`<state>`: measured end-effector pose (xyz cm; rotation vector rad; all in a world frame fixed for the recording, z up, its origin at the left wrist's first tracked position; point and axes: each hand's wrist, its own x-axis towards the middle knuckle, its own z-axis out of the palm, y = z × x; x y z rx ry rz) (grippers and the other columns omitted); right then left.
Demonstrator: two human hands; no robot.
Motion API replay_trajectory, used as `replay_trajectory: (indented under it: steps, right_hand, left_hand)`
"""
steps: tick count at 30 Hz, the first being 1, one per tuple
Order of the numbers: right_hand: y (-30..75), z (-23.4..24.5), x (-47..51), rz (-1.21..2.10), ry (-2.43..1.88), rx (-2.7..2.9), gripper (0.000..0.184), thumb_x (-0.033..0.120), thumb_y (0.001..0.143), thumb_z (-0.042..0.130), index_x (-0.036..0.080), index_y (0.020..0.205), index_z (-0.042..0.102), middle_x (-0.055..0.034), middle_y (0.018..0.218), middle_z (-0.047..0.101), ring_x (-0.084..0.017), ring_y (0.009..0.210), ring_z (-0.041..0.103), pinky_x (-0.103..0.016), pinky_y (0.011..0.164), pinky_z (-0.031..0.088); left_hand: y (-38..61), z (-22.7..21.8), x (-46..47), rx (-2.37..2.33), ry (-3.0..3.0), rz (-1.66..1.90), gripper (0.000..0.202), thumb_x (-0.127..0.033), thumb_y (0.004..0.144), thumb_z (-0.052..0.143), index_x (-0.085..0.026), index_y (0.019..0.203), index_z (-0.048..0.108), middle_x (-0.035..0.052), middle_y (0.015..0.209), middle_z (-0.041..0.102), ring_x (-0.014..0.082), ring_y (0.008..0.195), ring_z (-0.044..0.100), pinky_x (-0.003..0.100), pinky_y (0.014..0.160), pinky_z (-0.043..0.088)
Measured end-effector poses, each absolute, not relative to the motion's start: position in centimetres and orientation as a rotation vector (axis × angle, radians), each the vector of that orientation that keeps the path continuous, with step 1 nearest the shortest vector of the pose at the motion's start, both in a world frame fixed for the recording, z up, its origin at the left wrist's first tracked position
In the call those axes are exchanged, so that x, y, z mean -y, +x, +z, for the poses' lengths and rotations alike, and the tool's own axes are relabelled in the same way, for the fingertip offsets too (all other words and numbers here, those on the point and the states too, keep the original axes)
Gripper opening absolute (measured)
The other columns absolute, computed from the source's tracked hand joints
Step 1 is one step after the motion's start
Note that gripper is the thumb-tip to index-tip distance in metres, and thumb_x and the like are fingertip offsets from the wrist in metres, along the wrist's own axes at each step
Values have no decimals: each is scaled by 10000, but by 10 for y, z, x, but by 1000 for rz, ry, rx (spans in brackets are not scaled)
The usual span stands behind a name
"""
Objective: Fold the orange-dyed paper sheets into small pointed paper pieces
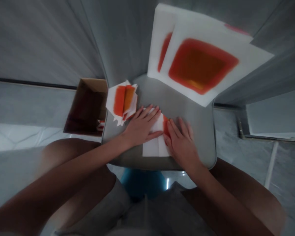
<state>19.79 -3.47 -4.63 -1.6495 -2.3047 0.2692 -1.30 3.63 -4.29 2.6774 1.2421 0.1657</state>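
Note:
A sheet of white paper (pixel 151 149) with an orange-red patch lies partly folded on the grey seat in front of me. My left hand (pixel 141 126) rests flat across its left part, fingers stretched toward the far edge and thumb over the middle. On the right side, my right hand (pixel 183 141) presses down with extended fingers at the orange patch and the paper's right edge. Both hands cover much of the sheet, so its fold is only partly visible. Left of it sits a pile of folded papers (pixel 119 101) with orange and red faces and pointed corners.
A stack of flat white sheets (pixel 159 23) printed with red-orange squares lies at the seat's (pixel 149 88) far right, overhanging it. An open cardboard box (pixel 88 108) stands on the floor to the left, with a small red-and-white paper piece inside. Grey curtain-like fabric (pixel 46 39) hangs behind.

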Motion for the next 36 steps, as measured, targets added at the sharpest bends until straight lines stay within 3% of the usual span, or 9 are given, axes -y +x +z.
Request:
replay_trajectory:
  steps: [9,13,16,19,22,25,29,32,36]
  right_hand:
    - [188,-46,31,203,-1670,2257,655,457,1094,392,41,1600,396,-222,1498,602,-391,1556,343,-654,1274,206]
    - [189,-56,36,168,-1643,2170,603,432,1091,392,45,1544,482,-222,1504,596,-389,1513,414,-668,1247,248]
    - [192,-55,50,99,-1550,1986,479,321,1089,357,111,1440,605,-184,1397,686,-310,1363,587,-610,1229,332]
    - [187,-53,84,82,-1502,1679,421,272,1068,378,156,1363,654,-165,1257,740,-251,1195,681,-478,1097,509]
    - [173,-62,127,164,-1538,1398,380,292,1055,409,175,1302,673,-137,1097,752,-225,1000,725,-392,901,599]
    - [158,-76,160,222,-1642,1132,360,358,1027,459,162,1234,680,-147,1093,729,-241,993,714,-405,880,599]
    - [150,-87,177,479,-1698,845,405,505,945,556,158,1139,633,-160,1105,700,-258,983,698,-424,880,590]
    - [153,-86,177,714,-1672,592,496,591,832,658,191,1105,548,-118,1056,681,-242,910,700,-389,778,603]
    - [157,-78,175,981,-1540,295,584,587,690,758,215,1061,504,-42,942,676,-202,760,692,-304,592,557]
  left_hand:
    - [-13,-53,-36,-1236,2727,186,775,-620,1042,408,-151,1652,315,116,1716,326,327,1618,218,533,1321,151]
    - [-11,-54,-35,-1287,2723,215,764,-606,1048,397,-121,1636,344,134,1705,344,324,1612,238,525,1318,171]
    - [-10,-51,-33,-1324,2707,234,768,-619,1036,413,-130,1627,368,131,1690,375,320,1605,260,522,1315,186]
    - [-3,-49,-22,-1452,2647,300,717,-586,1056,374,-137,1613,401,132,1666,417,322,1590,300,528,1305,210]
    - [16,-48,3,-1720,2482,417,696,-528,1086,282,-71,1591,424,194,1635,444,364,1562,346,579,1267,266]
    - [38,-47,36,-1957,2267,517,751,-556,1078,268,-9,1556,458,270,1585,478,433,1519,389,660,1196,331]
    - [50,-37,71,-2039,2191,556,673,-532,1082,257,-94,1454,608,263,1494,581,456,1442,467,747,1116,349]
    - [38,-26,82,-2023,2251,557,578,-476,1087,302,-140,1318,710,225,1346,682,426,1317,561,704,1080,396]
    - [15,-15,73,-1926,2226,513,519,-448,1087,349,-172,1076,789,204,1166,737,367,1141,644,564,961,489]
